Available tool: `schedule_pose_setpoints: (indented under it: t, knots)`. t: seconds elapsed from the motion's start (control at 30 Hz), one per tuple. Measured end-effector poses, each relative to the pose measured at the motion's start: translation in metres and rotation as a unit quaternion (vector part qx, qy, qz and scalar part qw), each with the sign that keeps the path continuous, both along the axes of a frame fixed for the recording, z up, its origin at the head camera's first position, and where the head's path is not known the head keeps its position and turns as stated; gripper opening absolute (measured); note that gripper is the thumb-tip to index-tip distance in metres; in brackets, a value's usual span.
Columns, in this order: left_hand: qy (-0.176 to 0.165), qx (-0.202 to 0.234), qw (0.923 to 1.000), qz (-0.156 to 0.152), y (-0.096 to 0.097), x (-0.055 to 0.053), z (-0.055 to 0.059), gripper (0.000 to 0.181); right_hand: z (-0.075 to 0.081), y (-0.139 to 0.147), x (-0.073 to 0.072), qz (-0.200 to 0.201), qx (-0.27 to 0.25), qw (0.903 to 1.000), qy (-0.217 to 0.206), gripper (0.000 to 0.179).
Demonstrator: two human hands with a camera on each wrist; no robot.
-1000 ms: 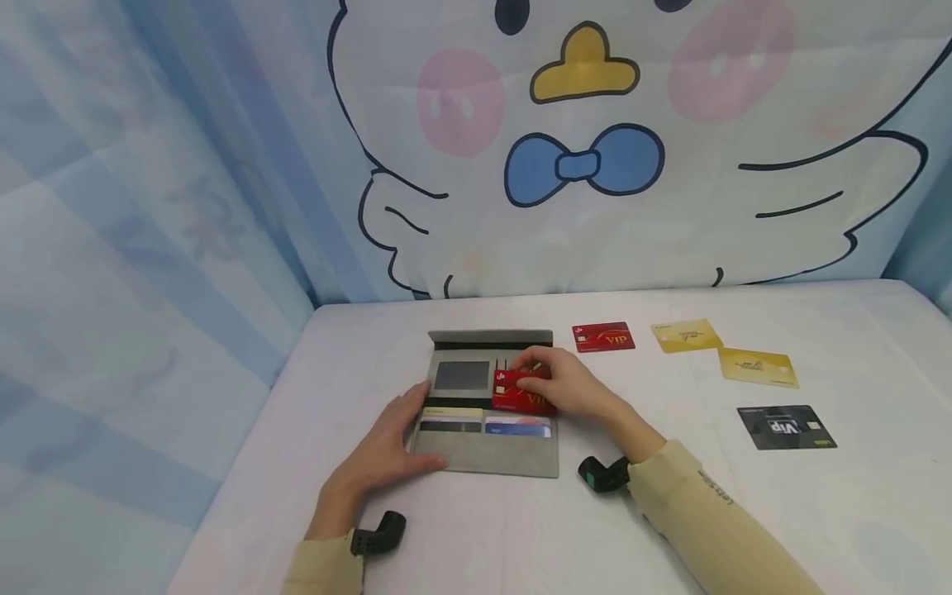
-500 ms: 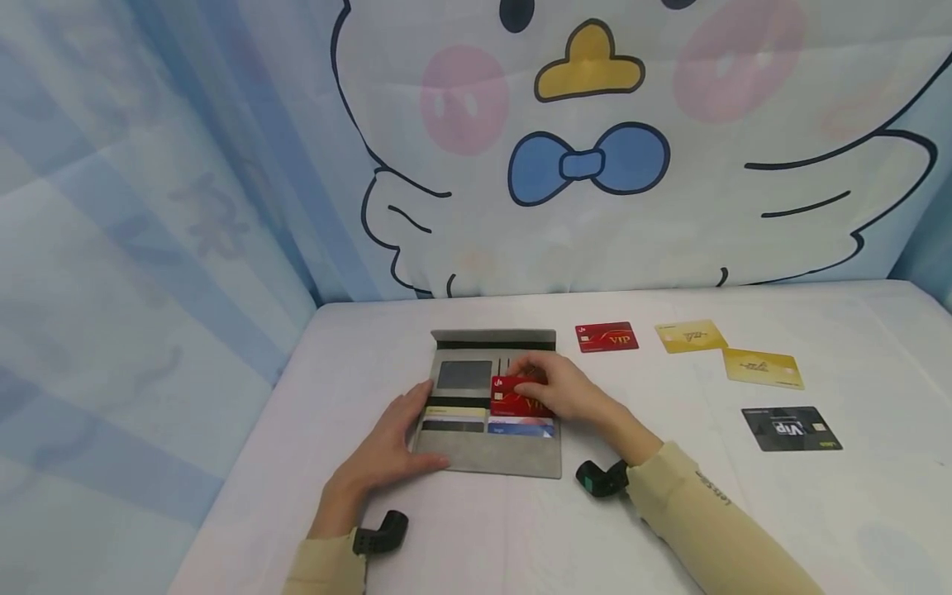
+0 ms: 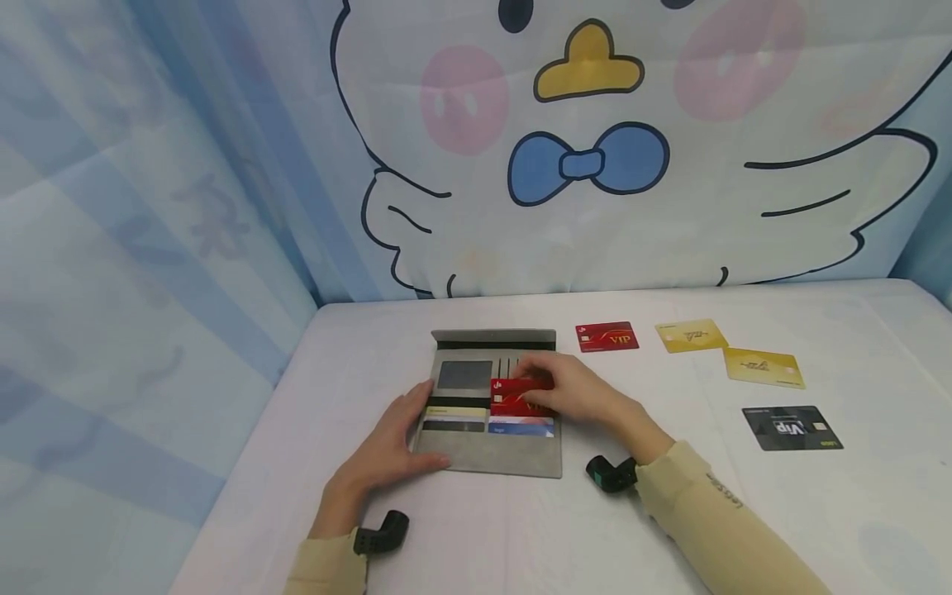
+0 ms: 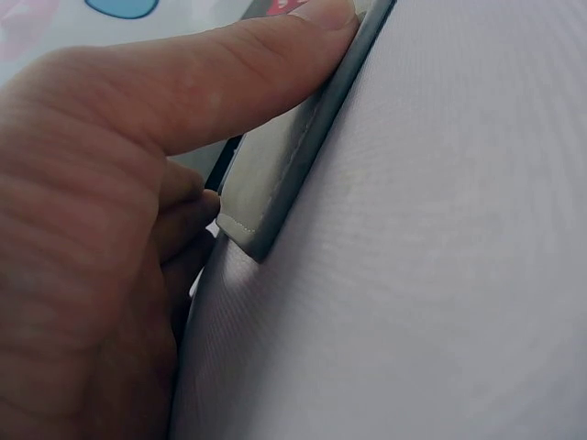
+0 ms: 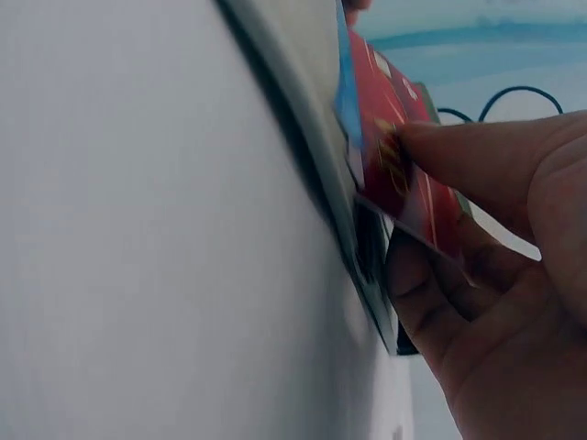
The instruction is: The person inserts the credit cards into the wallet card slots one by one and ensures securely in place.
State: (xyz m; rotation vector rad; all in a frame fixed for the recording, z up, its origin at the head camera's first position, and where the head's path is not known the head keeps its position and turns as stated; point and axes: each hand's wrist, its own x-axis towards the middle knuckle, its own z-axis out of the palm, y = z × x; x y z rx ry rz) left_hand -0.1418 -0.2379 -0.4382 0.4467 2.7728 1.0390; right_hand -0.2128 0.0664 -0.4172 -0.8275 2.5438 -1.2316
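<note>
A grey card wallet (image 3: 487, 454) lies unfolded on the table, with cards in its lower slots and a dark window on its upper panel. My left hand (image 3: 387, 438) holds the wallet's left side, thumb on the lower edge, fingers along the left edge; the left wrist view shows the thumb over the stitched edge (image 4: 266, 183). My right hand (image 3: 568, 384) pinches a red VIP card (image 3: 509, 399) over the wallet's right half, just above a blue and white card (image 3: 521, 426). In the right wrist view the thumb lies on the red card's face (image 5: 394, 137).
Another red VIP card (image 3: 606, 337) lies behind my right hand. Two gold cards (image 3: 692, 335) and a black VIP card (image 3: 792, 428) lie farther right on the white tablecloth (image 3: 476, 537). A printed curtain (image 3: 476, 231) stands at the table's back edge.
The red card has come down slightly toward the blue and white card's slot. My right hand has since shifted a little right along it. My left hand stays on the wallet.
</note>
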Motion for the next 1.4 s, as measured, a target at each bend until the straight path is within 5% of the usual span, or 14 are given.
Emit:
schedule_pose_setpoints:
  t: [1.4]
  knots:
    - [0.002, -0.004, 1.0000, 0.001, 0.000, -0.001, -0.002, 0.114, -0.001, 0.009, 0.000, 0.016, 0.032, 0.9994, 0.003, 0.031]
